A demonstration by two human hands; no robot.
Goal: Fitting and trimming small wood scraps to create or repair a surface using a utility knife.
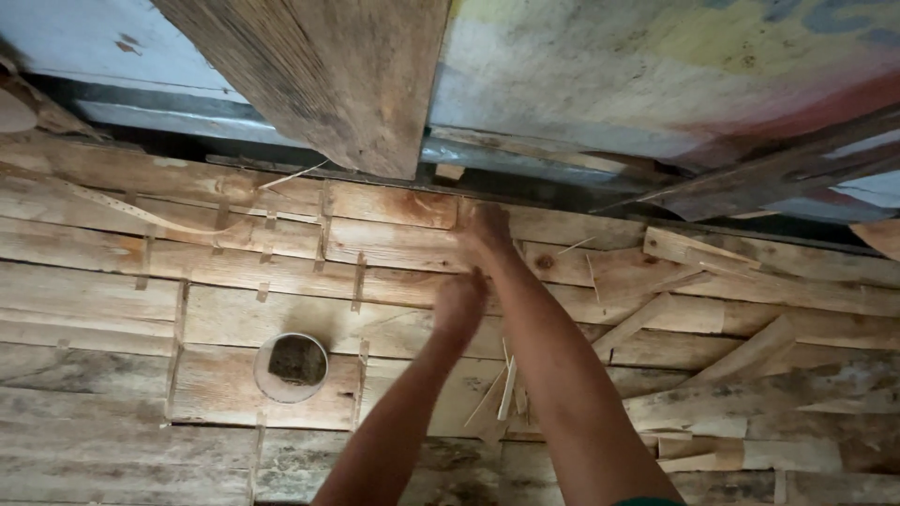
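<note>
Both my arms reach forward over a wall of rough wooden planks (pixel 112 300). My right hand (pixel 485 232) is farthest out, with its fingers pressed against the seam between two planks, just below a thick weathered wooden beam (pixel 328 75). My left hand (pixel 459 302) sits just below and to the left of it, fingers curled toward the planks and blurred. Whether either hand holds something is hidden. Thin wood splinters (pixel 506 389) stick out between my forearms.
A small round tin (pixel 292 367) with dark contents rests on the planks at lower left. Loose split wood pieces (pixel 731 361) pile up at right. A painted sheet (pixel 656 66) and a dark gap run along the top.
</note>
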